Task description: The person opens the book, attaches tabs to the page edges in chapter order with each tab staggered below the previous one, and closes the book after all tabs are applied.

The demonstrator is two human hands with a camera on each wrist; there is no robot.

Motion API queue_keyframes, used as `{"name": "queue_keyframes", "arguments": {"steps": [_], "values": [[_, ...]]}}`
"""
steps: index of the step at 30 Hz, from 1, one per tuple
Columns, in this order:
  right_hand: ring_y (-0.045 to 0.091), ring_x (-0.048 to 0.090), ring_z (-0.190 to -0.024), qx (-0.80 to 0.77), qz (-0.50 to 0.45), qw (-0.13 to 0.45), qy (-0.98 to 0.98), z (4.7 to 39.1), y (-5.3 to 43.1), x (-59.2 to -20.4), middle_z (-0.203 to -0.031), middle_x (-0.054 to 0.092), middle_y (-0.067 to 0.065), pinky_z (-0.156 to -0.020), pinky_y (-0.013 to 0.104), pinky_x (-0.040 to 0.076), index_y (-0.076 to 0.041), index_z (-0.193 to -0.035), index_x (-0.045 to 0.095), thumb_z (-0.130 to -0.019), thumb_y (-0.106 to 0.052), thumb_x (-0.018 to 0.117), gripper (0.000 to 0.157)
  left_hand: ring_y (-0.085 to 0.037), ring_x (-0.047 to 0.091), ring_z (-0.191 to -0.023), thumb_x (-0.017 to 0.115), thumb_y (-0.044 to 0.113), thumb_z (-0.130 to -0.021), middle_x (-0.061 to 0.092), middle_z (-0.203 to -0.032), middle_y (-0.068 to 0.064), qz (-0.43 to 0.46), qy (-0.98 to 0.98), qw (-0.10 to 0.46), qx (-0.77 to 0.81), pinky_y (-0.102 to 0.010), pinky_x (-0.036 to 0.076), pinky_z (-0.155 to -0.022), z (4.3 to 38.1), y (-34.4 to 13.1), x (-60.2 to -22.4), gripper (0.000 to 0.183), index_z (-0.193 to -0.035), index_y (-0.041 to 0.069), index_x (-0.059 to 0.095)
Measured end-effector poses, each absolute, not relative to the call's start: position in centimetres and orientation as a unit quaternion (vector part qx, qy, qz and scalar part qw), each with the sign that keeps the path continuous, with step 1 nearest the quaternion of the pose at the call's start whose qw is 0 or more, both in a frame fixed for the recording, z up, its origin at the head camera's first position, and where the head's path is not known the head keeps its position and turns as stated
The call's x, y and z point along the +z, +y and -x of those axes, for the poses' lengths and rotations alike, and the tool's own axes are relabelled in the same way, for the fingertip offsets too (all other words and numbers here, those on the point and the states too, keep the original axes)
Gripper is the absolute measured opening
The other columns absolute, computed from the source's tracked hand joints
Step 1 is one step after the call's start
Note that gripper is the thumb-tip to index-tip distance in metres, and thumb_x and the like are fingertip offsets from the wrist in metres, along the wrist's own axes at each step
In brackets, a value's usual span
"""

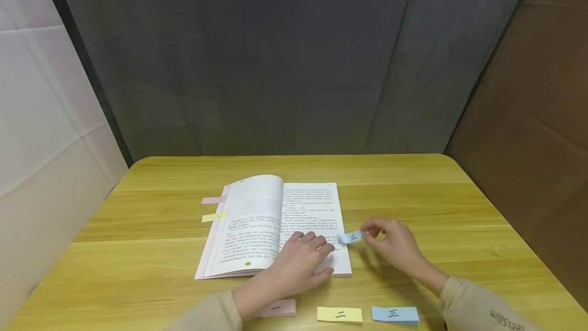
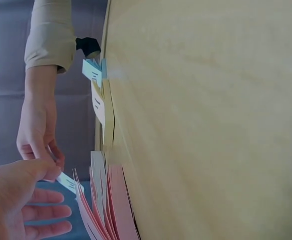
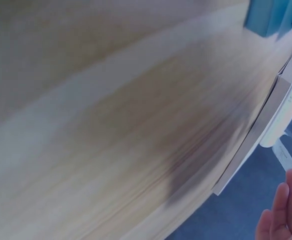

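An open book lies on the table, its printed pages facing up. My left hand is over the lower part of its right page, fingers spread and loosely bent, gripping nothing. To the right, my right hand pinches one end of a blue sticky note between thumb and fingers. The note's free end overlaps the right page's outer edge, and dark handwritten strokes mark it. In the right wrist view the strip stretches from the fingertips towards the book's edge.
A pink tab and a yellow tab stick out of the book's left side. Along the near side lie a pink pad, partly behind the left forearm, a yellow pad and a blue pad, each with handwritten strokes.
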State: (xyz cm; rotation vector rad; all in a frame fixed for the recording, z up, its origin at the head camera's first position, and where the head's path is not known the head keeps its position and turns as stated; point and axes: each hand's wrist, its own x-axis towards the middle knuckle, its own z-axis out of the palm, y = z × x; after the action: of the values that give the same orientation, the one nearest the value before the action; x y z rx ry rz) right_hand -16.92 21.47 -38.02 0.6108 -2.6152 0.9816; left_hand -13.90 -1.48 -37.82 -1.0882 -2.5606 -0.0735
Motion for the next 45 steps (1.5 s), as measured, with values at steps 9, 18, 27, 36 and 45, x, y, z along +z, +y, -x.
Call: {"name": "queue_keyframes", "arguments": {"steps": [9, 18, 27, 36, 45], "values": [[0.002, 0.051, -0.062, 0.349, -0.211, 0.126, -0.904, 17.0, 21.4, -38.2, -0.068, 0.058, -0.015, -0.066, 0.037, 0.044, -0.014, -0.081, 0.067, -0.074, -0.008, 0.068, 0.01, -0.014, 0.051, -0.09, 0.056, 0.044, -0.078, 0.057, -0.102, 0.002, 0.385, -0.909, 0.163, -0.007, -0.032, 0.041, -0.075, 14.6, -0.6, -37.8, 0.046, -0.113, 0.013, 0.057], [0.002, 0.05, -0.061, 0.35, -0.213, 0.106, -0.906, 16.9, 21.3, -38.4, -0.066, 0.055, -0.017, -0.066, 0.035, 0.043, -0.016, -0.08, 0.067, -0.074, -0.008, 0.067, 0.01, -0.016, 0.049, -0.097, 0.056, 0.047, -0.078, 0.055, -0.11, 0.001, 0.377, -0.917, 0.129, 0.0, -0.035, 0.041, -0.079, 15.1, 0.1, -38.5, 0.053, -0.116, 0.012, 0.055], [0.001, 0.05, -0.062, 0.339, -0.212, 0.095, -0.912, 16.9, 21.3, -38.7, -0.067, 0.056, -0.017, -0.065, 0.032, 0.042, -0.017, -0.08, 0.066, -0.074, -0.009, 0.068, 0.01, -0.022, 0.035, -0.12, 0.049, 0.053, -0.081, 0.041, -0.132, 0.0, 0.386, -0.921, 0.048, 0.007, -0.047, 0.029, -0.093, 15.1, 0.6, -39.1, 0.064, -0.129, 0.012, 0.044], [0.002, 0.051, -0.062, 0.326, -0.218, 0.093, -0.915, 16.9, 21.5, -38.8, -0.07, 0.058, -0.015, -0.059, 0.024, 0.041, -0.016, -0.082, 0.067, -0.074, -0.011, 0.067, 0.009, -0.022, 0.032, -0.122, 0.046, 0.055, -0.082, 0.039, -0.134, 0.001, 0.392, -0.919, 0.037, 0.025, -0.048, 0.027, -0.095, 15.2, 0.4, -39.5, 0.063, -0.13, 0.014, 0.044], [0.003, 0.051, -0.061, 0.28, -0.211, 0.087, -0.932, 17.0, 21.9, -38.8, -0.069, 0.058, -0.013, -0.053, 0.022, 0.041, -0.015, -0.084, 0.066, -0.072, -0.012, 0.068, 0.013, -0.02, 0.035, -0.12, 0.049, 0.053, -0.081, 0.043, -0.13, 0.001, 0.395, -0.917, 0.049, 0.032, -0.046, 0.029, -0.094, 15.0, 0.0, -39.3, 0.059, -0.125, 0.013, 0.049]]}}
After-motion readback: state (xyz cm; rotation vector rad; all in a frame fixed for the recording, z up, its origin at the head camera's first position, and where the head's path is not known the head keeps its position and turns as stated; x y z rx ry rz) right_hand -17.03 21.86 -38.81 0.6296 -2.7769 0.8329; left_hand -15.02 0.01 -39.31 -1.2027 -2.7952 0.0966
